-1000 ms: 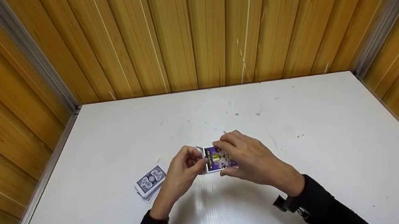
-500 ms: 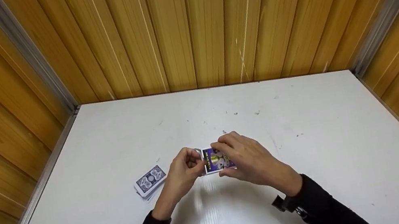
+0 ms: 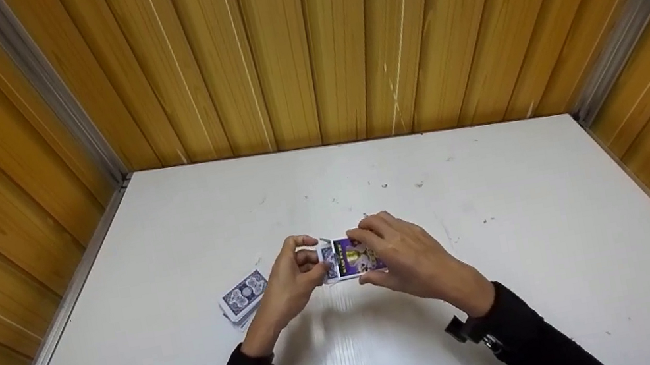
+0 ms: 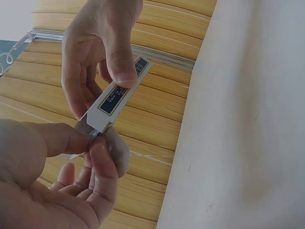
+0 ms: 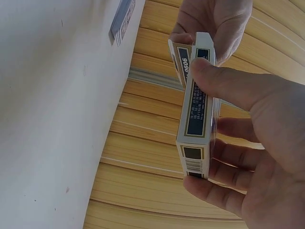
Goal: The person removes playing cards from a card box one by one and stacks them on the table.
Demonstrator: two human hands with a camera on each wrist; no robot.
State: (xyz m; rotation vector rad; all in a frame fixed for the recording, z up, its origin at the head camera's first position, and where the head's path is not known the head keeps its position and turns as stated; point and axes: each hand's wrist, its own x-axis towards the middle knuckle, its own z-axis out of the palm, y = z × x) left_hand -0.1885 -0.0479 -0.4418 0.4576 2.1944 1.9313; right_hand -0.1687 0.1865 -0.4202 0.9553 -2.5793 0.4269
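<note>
The card box (image 3: 353,258) is up off the bench (image 3: 516,282), held between my two hands over its middle. It is thin printed card, so I judge it light and fairly stiff along its long edges but easy to crush across the broad faces; the glossy print may be a little slippery. The narrow sides are the safe place to hold it, and that is where my right hand (image 3: 408,258) has it: thumb (image 5: 224,81) on one slim side, the other fingers curled under against the opposite one. My left hand (image 3: 289,282) is at the box's open end, thumb and forefinger pinching the small end flap (image 5: 178,57), which stands out from the box mouth. That flap looks like the weak point; a hard tug could crease or tear its hinge.

To my left, a loose stack of cards (image 3: 243,296) lies face down on the bench, a few fanned out beneath it, well apart from the box. Wooden slat walls (image 3: 301,46) close in three sides, and nothing stands between my hands and the cards.
</note>
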